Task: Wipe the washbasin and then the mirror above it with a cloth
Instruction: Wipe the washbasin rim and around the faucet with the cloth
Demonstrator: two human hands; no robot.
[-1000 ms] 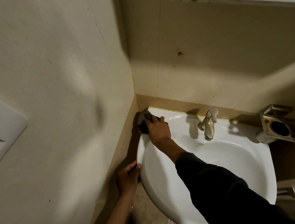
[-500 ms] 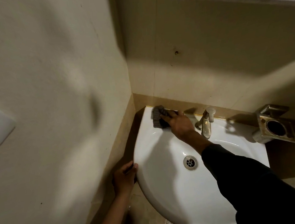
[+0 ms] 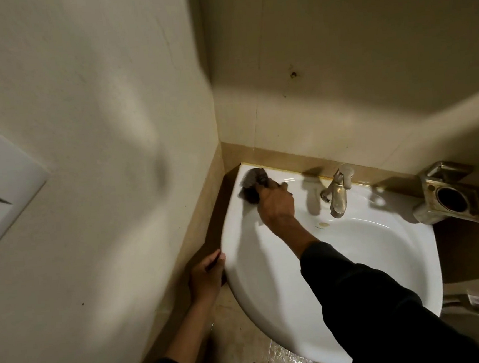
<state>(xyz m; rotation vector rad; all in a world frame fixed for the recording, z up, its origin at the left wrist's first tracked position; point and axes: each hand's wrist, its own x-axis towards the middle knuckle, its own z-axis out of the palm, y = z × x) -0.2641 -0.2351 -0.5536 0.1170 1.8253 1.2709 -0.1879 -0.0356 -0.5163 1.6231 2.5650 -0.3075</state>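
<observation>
At the basin's (image 3: 355,258) back left corner, right hand (image 3: 276,204) fingers press a soft, limp cloth (image 3: 251,184); left hand (image 3: 206,277) grips the rim.

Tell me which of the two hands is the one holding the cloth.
The right hand, far up on the washbasin near the back left corner, presses the dark cloth to the rim. The left hand only grips the basin's left edge.
</observation>
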